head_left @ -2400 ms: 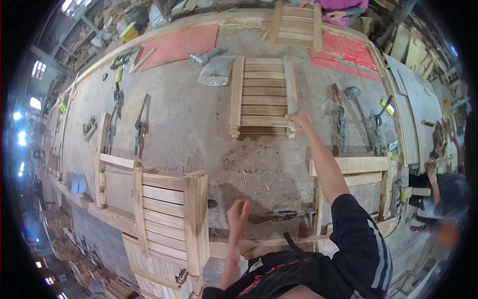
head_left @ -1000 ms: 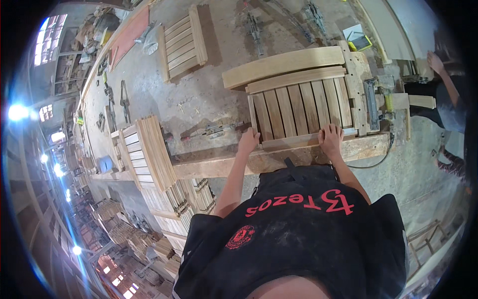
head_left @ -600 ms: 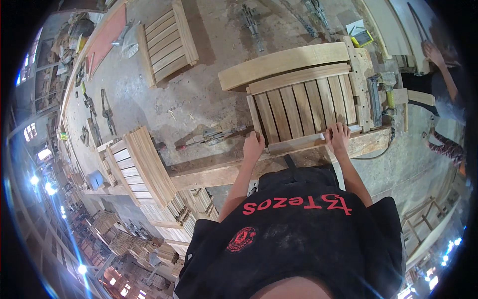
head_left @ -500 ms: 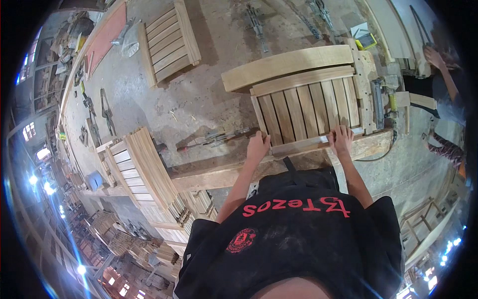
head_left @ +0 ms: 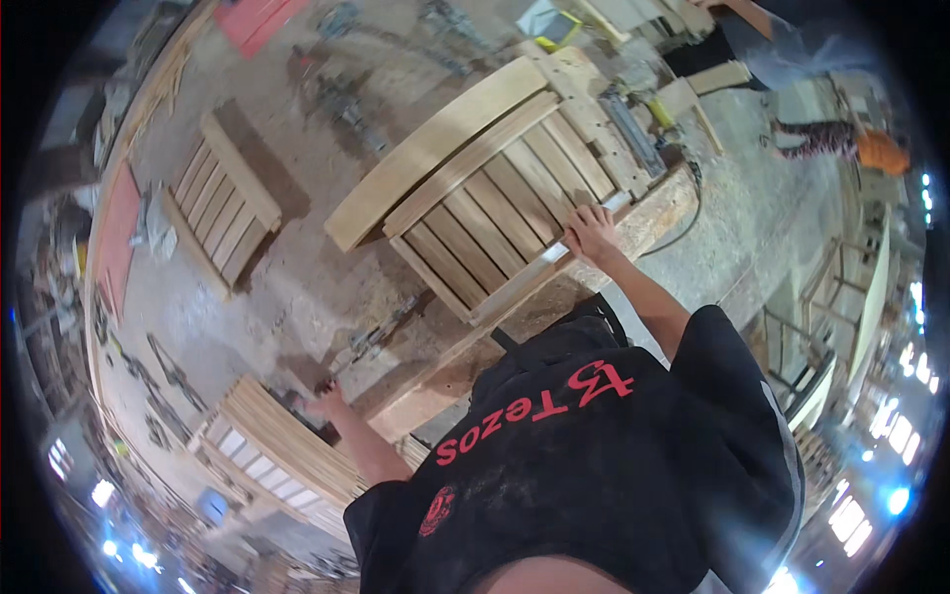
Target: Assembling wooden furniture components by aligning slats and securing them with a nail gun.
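A slatted wooden panel (head_left: 503,208) lies on the workbench before me, its slats set between two rails. The fingers of my right hand (head_left: 592,236) are bent over its near rail, beside a pale strip (head_left: 556,253) on that edge. Away to the left, my left hand (head_left: 332,401) is at the near end of a metal bar clamp (head_left: 381,335) lying on the bench. Blur hides whether its fingers close on the clamp. A curved, thick wooden board (head_left: 435,148) sits along the panel's far side.
Another slatted panel (head_left: 223,203) lies farther left, and stacked slatted panels (head_left: 272,431) stand at near left. A wooden block (head_left: 584,84) and a metal clamp (head_left: 633,134) adjoin the panel's right end. At far right is another person's arm (head_left: 747,18).
My left hand has left the panel's near left corner and moved left to the bar clamp. My right hand stays on the near rail. The view has turned and shifted.
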Motion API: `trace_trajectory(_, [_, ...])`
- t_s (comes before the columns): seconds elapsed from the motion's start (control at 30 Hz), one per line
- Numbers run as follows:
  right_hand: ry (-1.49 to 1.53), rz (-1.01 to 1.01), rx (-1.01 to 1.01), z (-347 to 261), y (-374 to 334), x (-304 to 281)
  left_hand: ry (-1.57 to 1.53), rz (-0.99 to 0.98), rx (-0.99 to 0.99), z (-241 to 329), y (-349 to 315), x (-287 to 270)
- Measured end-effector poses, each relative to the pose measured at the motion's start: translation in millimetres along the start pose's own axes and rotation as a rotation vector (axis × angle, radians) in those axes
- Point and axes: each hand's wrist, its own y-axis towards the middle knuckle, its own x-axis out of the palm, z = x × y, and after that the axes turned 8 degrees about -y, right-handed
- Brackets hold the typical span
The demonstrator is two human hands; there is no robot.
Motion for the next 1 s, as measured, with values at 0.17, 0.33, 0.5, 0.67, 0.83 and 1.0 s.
trace_trajectory(0.17, [0.016, 0.026, -0.017, 1, 2, -3, -0.115, -0.514, 0.123, 23, -82, -10])
trace_trajectory(0.33, [0.066, 0.061, -0.003, 3, 12, -8, 1.416, -1.453, 0.550, -54, -216, 30])
trace_trajectory(0.5, [0.112, 0.050, -0.034, 0, 25, -3, 2.196, -1.765, 0.611, -82, -251, 74])
trace_trajectory(0.67, [0.278, 0.103, 0.209, 1, 64, 9, 2.086, -1.819, 0.488, -144, -298, 129])
trace_trajectory(0.83, [0.582, 0.522, 0.137, 13, 348, -107, 1.503, -1.527, 1.195, -183, -284, 306])
trace_trajectory(1.0, [0.274, 0.691, -0.901, 87, 667, -81, 1.425, -1.181, 1.354, -259, -180, 574])
